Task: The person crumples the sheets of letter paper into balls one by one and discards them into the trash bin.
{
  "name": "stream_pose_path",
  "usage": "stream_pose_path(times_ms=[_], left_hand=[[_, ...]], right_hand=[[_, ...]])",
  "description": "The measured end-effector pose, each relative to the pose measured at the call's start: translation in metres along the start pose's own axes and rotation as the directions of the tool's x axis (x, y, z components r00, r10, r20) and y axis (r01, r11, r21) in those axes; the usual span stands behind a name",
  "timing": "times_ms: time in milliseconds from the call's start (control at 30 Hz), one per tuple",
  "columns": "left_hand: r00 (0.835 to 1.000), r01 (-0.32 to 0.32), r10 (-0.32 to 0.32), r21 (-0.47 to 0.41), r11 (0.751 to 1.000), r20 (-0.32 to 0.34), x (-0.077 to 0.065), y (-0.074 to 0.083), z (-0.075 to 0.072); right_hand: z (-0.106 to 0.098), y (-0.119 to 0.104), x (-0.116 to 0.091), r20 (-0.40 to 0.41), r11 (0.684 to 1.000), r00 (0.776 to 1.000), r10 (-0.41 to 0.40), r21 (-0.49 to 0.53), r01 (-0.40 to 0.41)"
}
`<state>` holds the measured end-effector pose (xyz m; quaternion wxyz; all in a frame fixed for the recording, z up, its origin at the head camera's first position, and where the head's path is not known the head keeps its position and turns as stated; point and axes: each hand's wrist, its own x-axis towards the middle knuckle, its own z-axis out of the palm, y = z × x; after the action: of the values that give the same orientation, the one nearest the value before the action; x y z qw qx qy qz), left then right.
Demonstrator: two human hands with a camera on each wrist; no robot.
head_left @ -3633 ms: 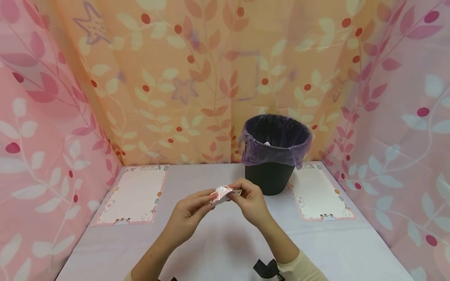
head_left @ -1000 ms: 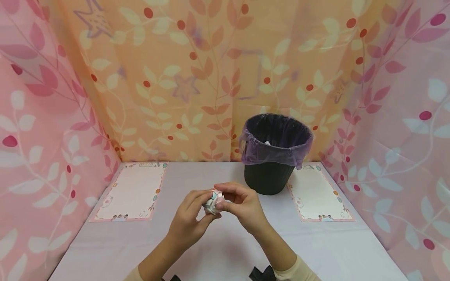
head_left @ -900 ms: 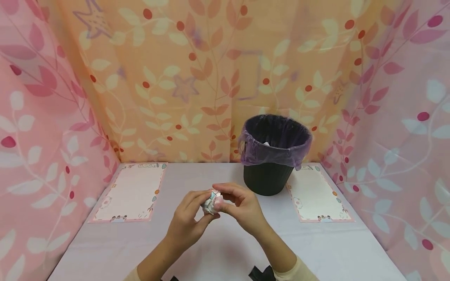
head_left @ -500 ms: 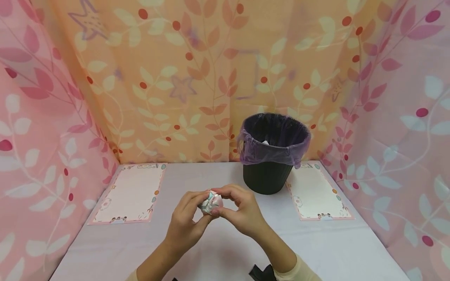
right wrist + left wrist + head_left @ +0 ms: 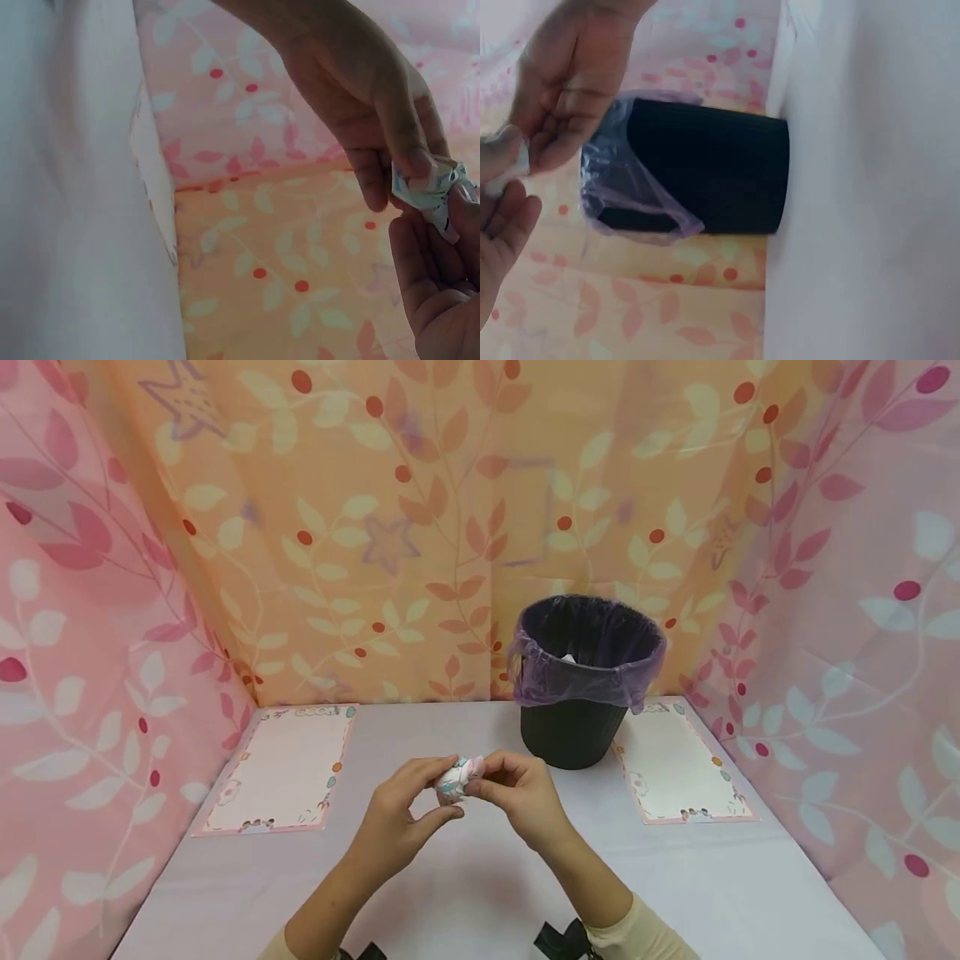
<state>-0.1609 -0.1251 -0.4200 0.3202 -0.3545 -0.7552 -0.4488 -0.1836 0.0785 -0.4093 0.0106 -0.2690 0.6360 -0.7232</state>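
A small crumpled ball of paper, white with pink and pale blue print, is held above the table between two hands. The left hand grips its left side, fingers over the top; in the right wrist view its thumb presses on the crumpled paper. From the right, the right hand pinches the paper's edge between thumb and fingertips. Most of the ball is hidden behind fingers in the left wrist view.
A black bin with a purple plastic liner stands at the back right, some white paper inside it. Flat sheets with decorated borders lie at left and right. Patterned curtains enclose the table.
The paper went from a loose, pointed crumple to a more compact ball. Over the last half second, the right fingers have shifted to its right edge and the ball has turned between the hands.
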Motion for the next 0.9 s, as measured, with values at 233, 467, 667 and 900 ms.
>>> stream_pose_path(times_ms=[233,467,667,900], left_hand=[[1.0,0.009,-0.009,0.013,1.0,0.0,0.0,0.0,-0.002],[0.998,0.028,-0.024,0.063,0.998,-0.066,-0.003,-0.004,0.0],[0.996,-0.01,0.013,0.029,1.0,-0.09,-0.005,-0.004,0.005],[0.994,-0.017,0.015,-0.017,1.0,-0.106,-0.007,-0.008,0.009]], right_hand=[[-0.005,0.001,0.003,0.045,0.998,0.998,0.044,-0.047,-0.042],[-0.005,0.001,0.006,0.203,0.716,0.878,-0.433,-0.515,0.472],[-0.004,-0.001,0.007,0.288,0.586,0.766,-0.575,-0.509,0.631],[-0.001,0.004,0.005,0.261,0.6,0.743,-0.617,-0.455,0.658]])
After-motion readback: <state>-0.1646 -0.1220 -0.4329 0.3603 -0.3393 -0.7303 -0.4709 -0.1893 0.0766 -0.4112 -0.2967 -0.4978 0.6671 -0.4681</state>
